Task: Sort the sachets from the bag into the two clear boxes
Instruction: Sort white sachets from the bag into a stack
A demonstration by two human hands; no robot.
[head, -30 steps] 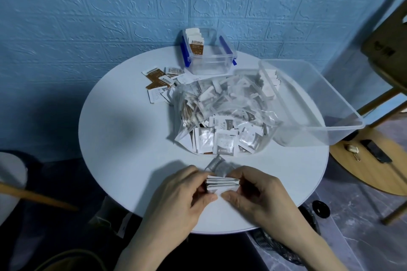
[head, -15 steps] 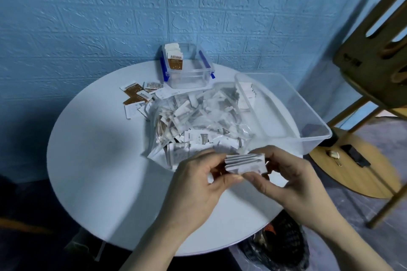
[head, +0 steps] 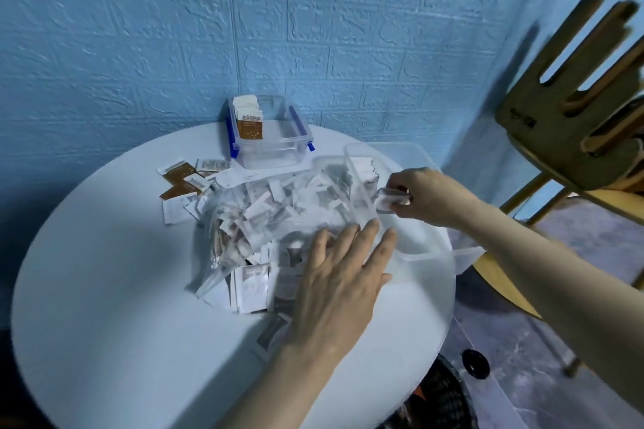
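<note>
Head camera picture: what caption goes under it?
Right hand lowers white sachets into the large clear box; left hand steadies it.

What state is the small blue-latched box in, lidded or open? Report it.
Open. The small box at the table's far edge shows no lid on top, its blue latches hang at the sides, and brown and white sachets stand upright at its left end.

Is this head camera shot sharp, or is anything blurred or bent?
Head view: motion blur smears the chair and the right hand holding sachets; the left hand is softer too; wide-angle bending curves the table edge; the wall looks fairly crisp.
</note>
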